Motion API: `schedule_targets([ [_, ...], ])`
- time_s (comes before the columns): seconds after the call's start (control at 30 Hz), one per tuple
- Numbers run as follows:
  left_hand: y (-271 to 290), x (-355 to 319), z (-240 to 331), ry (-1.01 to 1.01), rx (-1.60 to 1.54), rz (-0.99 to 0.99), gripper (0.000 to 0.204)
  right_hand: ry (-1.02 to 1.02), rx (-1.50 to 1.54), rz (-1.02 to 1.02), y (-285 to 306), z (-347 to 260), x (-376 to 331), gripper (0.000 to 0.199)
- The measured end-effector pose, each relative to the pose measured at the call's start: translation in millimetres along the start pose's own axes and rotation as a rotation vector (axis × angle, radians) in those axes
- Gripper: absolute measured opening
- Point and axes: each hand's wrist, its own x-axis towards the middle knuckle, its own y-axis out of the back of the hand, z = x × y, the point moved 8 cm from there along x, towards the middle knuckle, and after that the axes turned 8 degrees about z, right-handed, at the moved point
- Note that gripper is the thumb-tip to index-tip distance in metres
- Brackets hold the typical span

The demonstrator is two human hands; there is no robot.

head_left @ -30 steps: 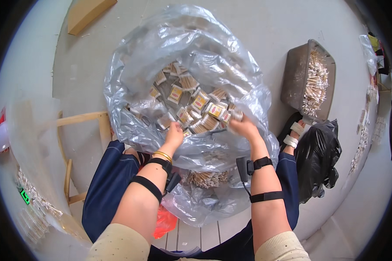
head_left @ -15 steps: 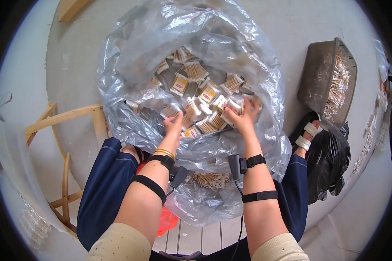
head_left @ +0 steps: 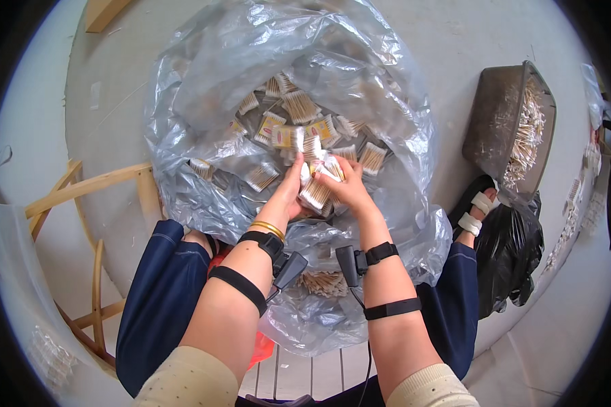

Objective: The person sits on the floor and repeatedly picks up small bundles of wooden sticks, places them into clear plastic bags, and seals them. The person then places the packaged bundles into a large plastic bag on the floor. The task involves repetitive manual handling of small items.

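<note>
Between my two hands I hold a bunch of small packs of cotton swabs, white tips and pale sticks showing through clear wrap. My left hand closes on their left side, its lower fingers hidden. From the right, my right hand grips the same bunch with thumb and fingers. More swab packs, some with yellow labels, lie loose inside a large clear plastic bag spread open around my hands. A single pack rests just right of my right hand.
At the right stands a grey-brown bin of loose swabs, with a black plastic bag nearer me. A wooden frame is at left. Loose swabs lie below the bag's middle. A red bag shows between my legs.
My hands have come together from either side of the packs, gathering several into one bunch. My right hand moved left; my left moved slightly right.
</note>
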Motion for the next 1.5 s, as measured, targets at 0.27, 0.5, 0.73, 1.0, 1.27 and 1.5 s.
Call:
schedule_targets([
  [0.27,-14,-60,30,-0.365,-0.048,0.015,0.048,0.119,0.146,-0.088,8,-80,-40,0.077],
  [0.5,-12,-193,35,-0.601,-0.067,-0.008,0.040,0.468,0.213,0.048,44,-182,-153,0.072],
  [0.73,-3,-390,20,-0.803,-0.051,-0.210,0.039,0.703,0.272,0.056,56,-278,-322,0.069],
  [1.0,103,-575,-21,-1.208,-0.120,-0.116,0.045,1.020,0.172,-0.002,-1,-373,-514,0.067],
  [1.27,304,-680,-64,-1.289,-0.509,0.026,0.031,1.103,0.138,-0.467,-202,-389,-629,0.068],
  [1.5,443,-621,-91,-1.024,-0.620,0.229,0.040,1.019,-0.030,-0.616,-342,-337,-624,0.070],
])
